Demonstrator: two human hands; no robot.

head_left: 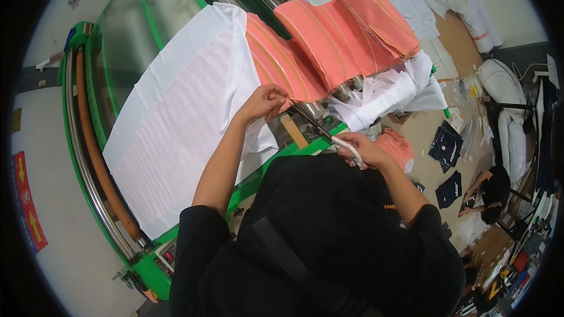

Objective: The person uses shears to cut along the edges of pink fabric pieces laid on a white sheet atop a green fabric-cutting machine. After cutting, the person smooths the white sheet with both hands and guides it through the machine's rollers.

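My left hand (265,104) has its thumb and fingers pinched on the near edge of a salmon striped fabric (282,56). In my right hand (365,151) are scissors (346,144) with white-wrapped handles, their dark blades pointing up and left at the pinched fabric edge. The blade tips lie close to my left fingers; whether they are open there is too small to tell. The striped fabric drapes across the rollers of a green machine and rises in folds at the far right. A white sheet (182,100) spreads on the machine left of it.
The green machine frame (255,177) runs along my front, with a brown roller (97,152) on its left side. White fabric (388,97) hangs bunched at its right end. On the floor lie dark packages (446,144) and a salmon cloth pile (395,148). Another person (493,194) crouches far right.
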